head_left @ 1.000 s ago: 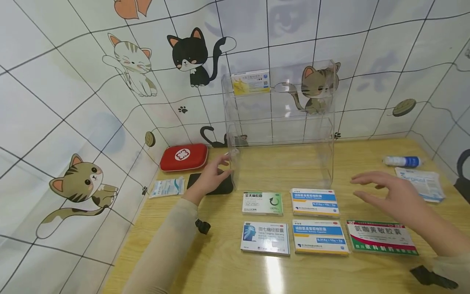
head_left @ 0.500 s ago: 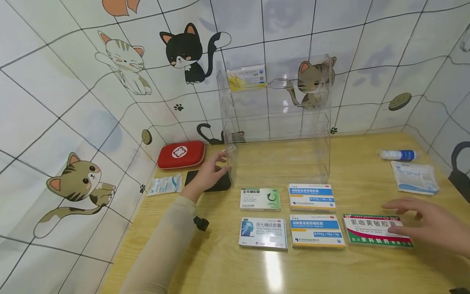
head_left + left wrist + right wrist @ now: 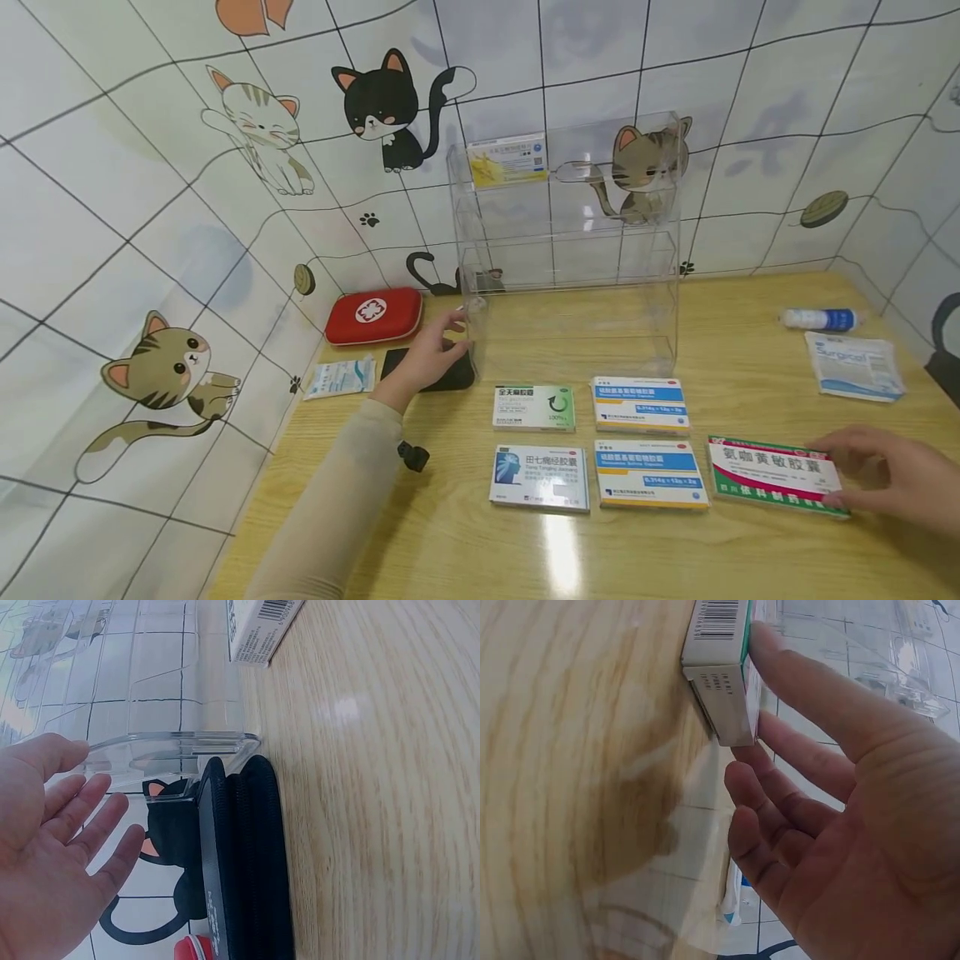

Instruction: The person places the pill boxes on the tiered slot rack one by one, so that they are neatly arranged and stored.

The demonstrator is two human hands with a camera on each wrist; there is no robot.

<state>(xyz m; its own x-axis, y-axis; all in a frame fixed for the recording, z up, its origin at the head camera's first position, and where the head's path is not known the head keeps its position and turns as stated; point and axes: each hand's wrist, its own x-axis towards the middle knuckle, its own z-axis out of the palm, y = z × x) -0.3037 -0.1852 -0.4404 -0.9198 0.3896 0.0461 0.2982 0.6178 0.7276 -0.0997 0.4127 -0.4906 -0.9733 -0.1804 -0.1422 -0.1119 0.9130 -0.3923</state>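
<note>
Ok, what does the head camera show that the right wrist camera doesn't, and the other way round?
Only the head view shows the left hand at the clear shelf's left edge, the black pouch, the red first aid case, the yellow box on the top shelf, and four more boxes laid out on the table.

Only the right wrist view shows the barcode on the box's side.

Both show the right hand touching the green and red box.
</note>
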